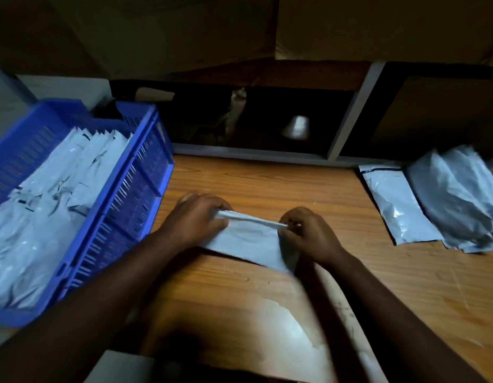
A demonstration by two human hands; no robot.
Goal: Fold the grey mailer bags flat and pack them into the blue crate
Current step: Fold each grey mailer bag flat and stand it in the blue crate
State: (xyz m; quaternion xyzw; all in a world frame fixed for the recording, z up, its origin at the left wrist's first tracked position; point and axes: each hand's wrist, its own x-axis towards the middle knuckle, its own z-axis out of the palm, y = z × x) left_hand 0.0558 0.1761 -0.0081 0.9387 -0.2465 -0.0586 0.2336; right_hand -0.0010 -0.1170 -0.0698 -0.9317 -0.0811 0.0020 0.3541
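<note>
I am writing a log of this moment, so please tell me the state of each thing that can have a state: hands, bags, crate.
left hand: pinches the bag's far edge
right hand: pinches the same edge
mailer bag: on the table, partly folded, held at both ends
blue crate: on the left, holds many folded bags
unfolded bags: piled on the right

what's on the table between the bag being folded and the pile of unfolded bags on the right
Nothing: in the head view, only bare wooden table lies between the mailer bag in both hands and the unfolded pile.
</note>
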